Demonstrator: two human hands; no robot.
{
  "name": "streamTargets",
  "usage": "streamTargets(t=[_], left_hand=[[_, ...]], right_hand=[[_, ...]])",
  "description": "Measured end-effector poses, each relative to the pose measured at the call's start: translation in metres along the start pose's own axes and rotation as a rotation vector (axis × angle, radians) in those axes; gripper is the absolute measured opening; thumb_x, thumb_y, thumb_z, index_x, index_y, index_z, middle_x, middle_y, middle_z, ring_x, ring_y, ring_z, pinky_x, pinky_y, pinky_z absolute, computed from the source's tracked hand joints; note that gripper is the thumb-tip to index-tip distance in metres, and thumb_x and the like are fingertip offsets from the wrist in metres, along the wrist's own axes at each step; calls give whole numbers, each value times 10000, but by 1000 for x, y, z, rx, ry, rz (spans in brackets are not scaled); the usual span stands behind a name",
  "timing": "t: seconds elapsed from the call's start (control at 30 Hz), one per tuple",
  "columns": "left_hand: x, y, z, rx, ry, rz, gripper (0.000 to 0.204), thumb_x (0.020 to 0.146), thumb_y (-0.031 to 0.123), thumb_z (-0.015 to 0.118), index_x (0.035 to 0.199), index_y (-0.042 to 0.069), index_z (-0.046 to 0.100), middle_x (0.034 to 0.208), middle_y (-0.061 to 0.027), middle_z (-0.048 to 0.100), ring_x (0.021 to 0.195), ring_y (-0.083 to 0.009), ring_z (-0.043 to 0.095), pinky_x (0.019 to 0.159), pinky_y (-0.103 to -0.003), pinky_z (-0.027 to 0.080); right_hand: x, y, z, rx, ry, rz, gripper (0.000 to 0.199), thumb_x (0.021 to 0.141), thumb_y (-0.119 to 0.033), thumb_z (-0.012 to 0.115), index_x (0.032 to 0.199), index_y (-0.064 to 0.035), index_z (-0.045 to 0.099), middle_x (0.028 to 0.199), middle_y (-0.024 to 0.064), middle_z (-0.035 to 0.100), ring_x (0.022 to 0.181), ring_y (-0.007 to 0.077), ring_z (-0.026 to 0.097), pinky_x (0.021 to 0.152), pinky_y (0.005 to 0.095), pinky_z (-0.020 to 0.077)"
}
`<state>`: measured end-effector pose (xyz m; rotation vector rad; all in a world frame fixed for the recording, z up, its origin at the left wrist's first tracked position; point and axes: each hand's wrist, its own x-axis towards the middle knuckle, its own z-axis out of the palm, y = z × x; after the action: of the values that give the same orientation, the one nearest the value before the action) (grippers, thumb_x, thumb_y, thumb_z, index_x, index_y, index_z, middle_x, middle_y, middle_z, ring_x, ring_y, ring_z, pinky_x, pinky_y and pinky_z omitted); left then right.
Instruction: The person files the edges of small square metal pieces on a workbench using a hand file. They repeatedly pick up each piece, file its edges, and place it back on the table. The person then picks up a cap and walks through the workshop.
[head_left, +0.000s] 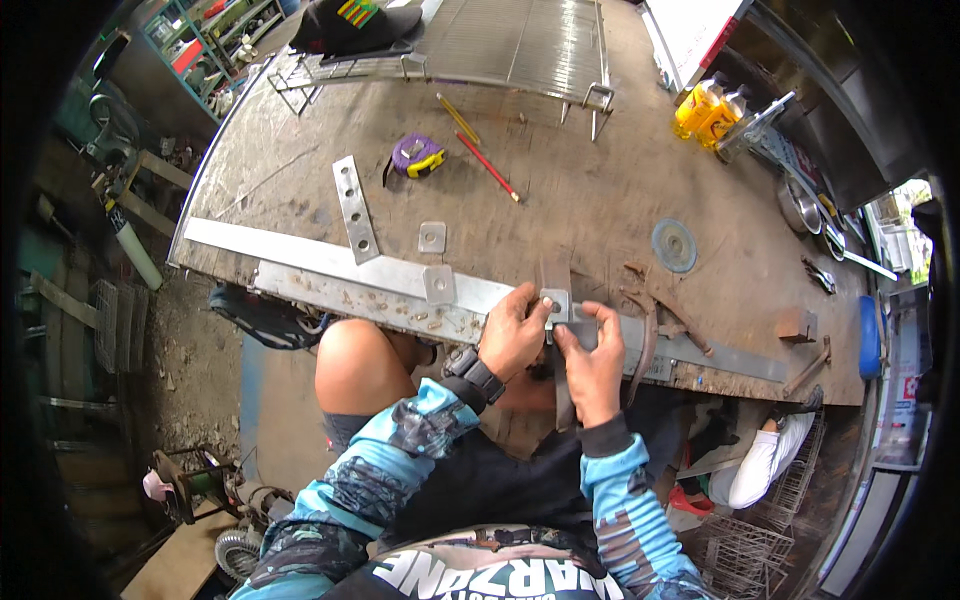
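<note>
Square plate point(563, 301) partly hidden by fingers point(517, 299), black cap point(355, 30) cut off above, wire rack point(500, 42) likewise

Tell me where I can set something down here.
Bare tabletop lies between the red pencil and the round disc, and between that disc and the yellow bottles. It is crowded around the left hand, right hand and long metal strip.

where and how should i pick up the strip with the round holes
Best pinched across its two long edges near the middle, from above, I'd say: the holed strip is long and narrow, broad face up, its near end lapping the long pale bar.
</note>
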<state>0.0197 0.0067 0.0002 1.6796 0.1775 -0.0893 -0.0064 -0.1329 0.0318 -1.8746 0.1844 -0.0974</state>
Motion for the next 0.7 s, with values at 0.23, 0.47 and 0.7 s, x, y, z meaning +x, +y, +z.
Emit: streamTargets(t=[0.23,0.47,0.7], left_hand=[[-3,-6,0,-56,0,-40,273,1002,208,632,869,-16,552,650,-179,584,506,-266,612,493,-427,471],[-4,21,-4,-124,-42,-155,257,1016,193,609,885,-24,565,648,-143,594,507,-222,629,476,-390,482],[-4,2,5,-121,-29,-28,220,1062,168,575,905,19,541,656,-25,527,429,-106,516,378,-285,414]], right_hand=[[5,-1,5,92,-16,116,416,883,-72,803,1227,25,591,1166,130,658,1030,197,626,900,337,525],[19,0,8,14,11,42,409,876,-81,799,1220,21,603,1144,139,668,1016,191,628,899,342,526],[25,8,11,19,31,43,427,861,-90,814,1218,13,606,1157,161,689,1061,267,664,933,383,525]])
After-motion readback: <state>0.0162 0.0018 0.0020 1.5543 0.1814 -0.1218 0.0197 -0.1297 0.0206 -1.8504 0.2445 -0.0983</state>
